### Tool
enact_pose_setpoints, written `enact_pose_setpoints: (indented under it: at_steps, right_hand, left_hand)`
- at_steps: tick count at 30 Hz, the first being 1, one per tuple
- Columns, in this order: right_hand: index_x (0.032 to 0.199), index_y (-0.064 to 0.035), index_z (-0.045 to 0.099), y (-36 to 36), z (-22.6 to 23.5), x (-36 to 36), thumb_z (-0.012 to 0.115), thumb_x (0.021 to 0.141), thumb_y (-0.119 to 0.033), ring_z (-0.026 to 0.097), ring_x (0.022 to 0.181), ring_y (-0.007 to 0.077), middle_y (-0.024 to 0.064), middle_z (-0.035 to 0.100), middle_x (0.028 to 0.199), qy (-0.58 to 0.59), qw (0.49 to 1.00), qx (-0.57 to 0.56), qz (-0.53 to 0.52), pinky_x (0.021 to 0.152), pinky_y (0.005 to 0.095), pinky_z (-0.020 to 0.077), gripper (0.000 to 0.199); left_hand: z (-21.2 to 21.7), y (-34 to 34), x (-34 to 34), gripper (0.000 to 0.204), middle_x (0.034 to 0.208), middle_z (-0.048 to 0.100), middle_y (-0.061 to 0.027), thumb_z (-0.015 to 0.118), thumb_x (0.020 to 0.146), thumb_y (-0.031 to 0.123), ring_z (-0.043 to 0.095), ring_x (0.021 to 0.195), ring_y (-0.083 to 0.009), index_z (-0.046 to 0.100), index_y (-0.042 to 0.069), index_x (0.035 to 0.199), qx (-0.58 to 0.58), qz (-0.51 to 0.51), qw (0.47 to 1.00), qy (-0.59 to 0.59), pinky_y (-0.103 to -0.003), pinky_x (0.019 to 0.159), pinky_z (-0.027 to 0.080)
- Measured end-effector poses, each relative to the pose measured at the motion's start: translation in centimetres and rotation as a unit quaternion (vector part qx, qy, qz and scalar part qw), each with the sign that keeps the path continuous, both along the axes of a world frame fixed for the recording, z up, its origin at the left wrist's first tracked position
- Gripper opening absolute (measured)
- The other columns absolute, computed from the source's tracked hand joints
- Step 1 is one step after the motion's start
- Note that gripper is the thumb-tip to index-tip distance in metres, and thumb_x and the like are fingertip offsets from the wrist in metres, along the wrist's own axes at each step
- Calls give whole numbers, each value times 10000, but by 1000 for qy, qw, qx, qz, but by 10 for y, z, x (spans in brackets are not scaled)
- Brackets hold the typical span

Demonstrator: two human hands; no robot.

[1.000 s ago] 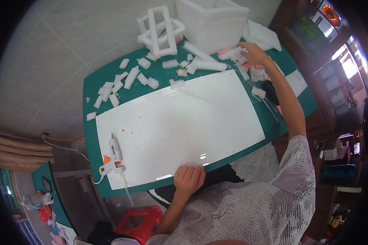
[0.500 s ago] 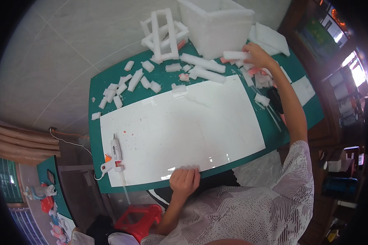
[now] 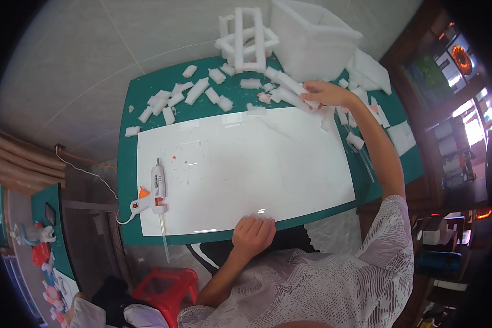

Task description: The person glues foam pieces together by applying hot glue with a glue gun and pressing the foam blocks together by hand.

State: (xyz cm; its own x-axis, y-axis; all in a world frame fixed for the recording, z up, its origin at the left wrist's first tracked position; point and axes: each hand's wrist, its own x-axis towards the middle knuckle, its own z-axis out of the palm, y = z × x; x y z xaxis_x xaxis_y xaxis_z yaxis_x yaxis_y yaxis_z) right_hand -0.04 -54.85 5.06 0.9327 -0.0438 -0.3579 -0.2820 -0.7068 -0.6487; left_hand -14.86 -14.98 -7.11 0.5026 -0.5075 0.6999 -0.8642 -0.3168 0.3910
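My right hand [image 3: 325, 94] reaches to the far right of the table, thumb and fingers closed round the right end of a long white foam strip [image 3: 287, 82]. Partly under it lies a second foam strip [image 3: 291, 99], near the far edge of a glossy white board [image 3: 246, 169]. My left hand [image 3: 253, 235] is curled into a fist at the board's near edge, with nothing visible in it. A white glue gun [image 3: 157, 183] with an orange trigger lies on the board's left side, a clear glue stick jutting from its back.
Several short foam pieces [image 3: 161, 100] are scattered at the far left. An open foam frame [image 3: 250, 41] and a large white foam box [image 3: 314, 44] stand at the back. Flat foam sheets [image 3: 369, 71] lie on the right. A red stool [image 3: 167, 287] stands below the table's near edge.
My right hand has moved left and nearer, from foam pieces beside the box to the long strip. My left hand stays curled at the near edge. The whole view has shifted slightly.
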Motion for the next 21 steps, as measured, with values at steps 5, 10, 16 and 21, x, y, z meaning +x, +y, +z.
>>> enact_pose_setpoints:
  at_steps: [5,10,16,21]
  right_hand:
    - [1286,-63,608,13,1,13,607,988,-505,593,1063,185,95,616,1243,38,993,-110,-17,892,325,494,533]
    - [1486,-75,507,34,35,-3,616,977,-509,450,1372,246,125,514,1490,155,984,-78,49,1173,356,292,677]
    - [1416,-75,570,34,27,-5,646,970,-457,501,1303,242,133,565,1407,93,992,-69,-59,1113,349,361,592]
    - [1253,-60,643,8,5,-20,683,948,-403,568,1050,195,80,641,1140,15,995,-100,5,929,324,442,462]
  left_hand:
    - [-6,6,-1,153,665,536,-45,766,765,82,536,606,-222,619,68,725,-9,-1,1000,-9,-347,584,452]
    - [-5,11,1,137,687,556,-37,762,774,117,552,647,-213,637,73,740,4,-11,1000,-25,-341,614,459]
    - [-3,10,1,130,687,550,-34,759,777,126,548,648,-206,644,76,741,9,-21,999,-33,-332,610,450]
    - [-3,8,3,137,678,545,-34,765,769,123,540,632,-206,642,72,736,12,-22,999,-31,-332,606,449]
